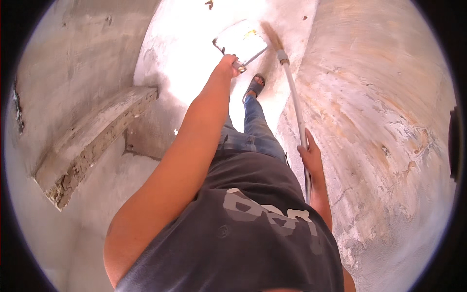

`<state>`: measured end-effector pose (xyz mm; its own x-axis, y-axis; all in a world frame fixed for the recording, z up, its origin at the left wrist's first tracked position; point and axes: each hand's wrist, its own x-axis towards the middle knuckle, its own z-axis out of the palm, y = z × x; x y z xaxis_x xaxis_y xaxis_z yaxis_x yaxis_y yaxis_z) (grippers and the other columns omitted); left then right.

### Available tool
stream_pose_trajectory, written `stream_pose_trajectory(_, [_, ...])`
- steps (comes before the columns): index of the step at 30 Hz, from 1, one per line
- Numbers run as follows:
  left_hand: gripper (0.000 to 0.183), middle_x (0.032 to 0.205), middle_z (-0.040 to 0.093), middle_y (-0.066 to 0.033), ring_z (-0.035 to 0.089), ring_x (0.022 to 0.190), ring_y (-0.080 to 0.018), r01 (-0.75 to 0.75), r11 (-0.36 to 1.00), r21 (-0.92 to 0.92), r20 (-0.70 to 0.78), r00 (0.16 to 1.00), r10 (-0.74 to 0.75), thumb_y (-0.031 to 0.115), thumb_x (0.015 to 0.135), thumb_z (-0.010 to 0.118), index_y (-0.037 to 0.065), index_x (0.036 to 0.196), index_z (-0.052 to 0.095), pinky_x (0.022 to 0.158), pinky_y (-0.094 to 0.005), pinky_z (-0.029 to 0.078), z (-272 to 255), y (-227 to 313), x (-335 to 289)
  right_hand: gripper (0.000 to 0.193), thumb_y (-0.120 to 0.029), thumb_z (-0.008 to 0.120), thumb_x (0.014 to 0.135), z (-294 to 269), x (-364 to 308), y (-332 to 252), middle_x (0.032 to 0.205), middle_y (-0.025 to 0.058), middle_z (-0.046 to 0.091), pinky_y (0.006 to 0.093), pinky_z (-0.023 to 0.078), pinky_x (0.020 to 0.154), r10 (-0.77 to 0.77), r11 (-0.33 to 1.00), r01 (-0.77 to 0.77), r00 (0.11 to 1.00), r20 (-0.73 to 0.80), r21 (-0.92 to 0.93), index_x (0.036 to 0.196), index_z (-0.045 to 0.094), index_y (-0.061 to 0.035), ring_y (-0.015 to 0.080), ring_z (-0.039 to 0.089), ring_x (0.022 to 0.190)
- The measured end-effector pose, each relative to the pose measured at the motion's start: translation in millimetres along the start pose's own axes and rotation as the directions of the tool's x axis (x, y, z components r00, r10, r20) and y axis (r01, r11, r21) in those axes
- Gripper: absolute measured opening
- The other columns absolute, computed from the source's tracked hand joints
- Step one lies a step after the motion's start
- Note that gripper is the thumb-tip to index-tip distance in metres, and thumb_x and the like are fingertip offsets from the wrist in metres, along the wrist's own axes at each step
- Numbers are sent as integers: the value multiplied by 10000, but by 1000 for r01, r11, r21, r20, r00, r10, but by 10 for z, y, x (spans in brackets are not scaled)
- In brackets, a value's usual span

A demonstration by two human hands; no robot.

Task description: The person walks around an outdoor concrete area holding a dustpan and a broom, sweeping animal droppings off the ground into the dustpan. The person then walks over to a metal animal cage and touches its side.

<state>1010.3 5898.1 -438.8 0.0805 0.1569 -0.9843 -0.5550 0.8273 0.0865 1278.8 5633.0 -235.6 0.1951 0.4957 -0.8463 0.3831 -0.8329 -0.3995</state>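
My left hand (229, 66) is stretched forward, closed round the handle of a dustpan (259, 54) with a pale, glare-washed pan and a dark rim at its corner. A small yellowish bit shows in the pan, too bright to make out. Down at my right side, my right hand (312, 155) grips the long pale pole of a broom (293, 87). The broom's brown bristles (271, 35) rest close to the dustpan's right edge, and I cannot tell whether they touch it.
On the left a rough concrete ledge (97, 134) juts from the wall (87, 53). A stained, peeling wall (374, 121) rises on the right. My sandaled foot (255, 86) stands just behind the dustpan. Small dark scraps (209, 4) lie on the brightly lit floor ahead.
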Motion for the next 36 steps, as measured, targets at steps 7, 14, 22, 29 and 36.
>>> stream_pose_trajectory(7, [177, 525, 431, -39, 432, 382, -105, 58, 998, 33, 29, 998, -59, 133, 856, 339, 14, 737, 394, 340, -207, 405, -58, 73, -40, 637, -130, 545, 700, -442, 1176, -63, 757, 139, 588, 301, 443, 617, -201, 979, 194, 919, -340, -56, 1300, 349, -44, 196, 547, 635])
stream_pose_trajectory(14, [224, 425, 368, -22, 401, 335, -143, 86, 990, 110, -28, 996, -83, 163, 871, 280, 46, 697, 359, 310, -280, 366, -40, 102, 137, 660, -137, 584, 693, -197, 1168, 45, 715, 131, 578, 311, 449, 578, -142, 990, 140, 974, -175, -27, 1302, 345, -52, 199, 546, 586])
stream_pose_trajectory(22, [248, 432, 396, -32, 400, 329, -134, 6, 985, 172, -13, 1000, -4, 177, 874, 280, 50, 681, 369, 317, -268, 371, -76, 61, 110, 642, -121, 527, 715, -93, 142, -82, 960, 174, 598, 298, 438, 693, -12, 999, 6, 989, -145, -37, 1324, 323, -107, 206, 566, 729])
stream_pose_trajectory(29, [252, 492, 415, -14, 432, 362, -96, 149, 983, 108, 56, 986, -156, 203, 871, 358, 43, 676, 361, 320, -218, 396, -277, 213, -95, 637, -113, 524, 707, -52, 294, -276, 850, 157, 597, 275, 431, 650, -118, 982, 123, 992, -43, 145, 1314, 335, -81, 171, 536, 668])
stream_pose_trajectory(36, [267, 474, 419, -20, 423, 349, -107, 123, 991, 60, 71, 989, -127, 201, 875, 346, 38, 666, 375, 331, -224, 404, -310, 189, -54, 647, -153, 535, 677, 62, 303, -354, 853, 204, 588, 305, 441, 668, -119, 985, 120, 993, 15, -120, 1301, 366, -108, 239, 564, 683])
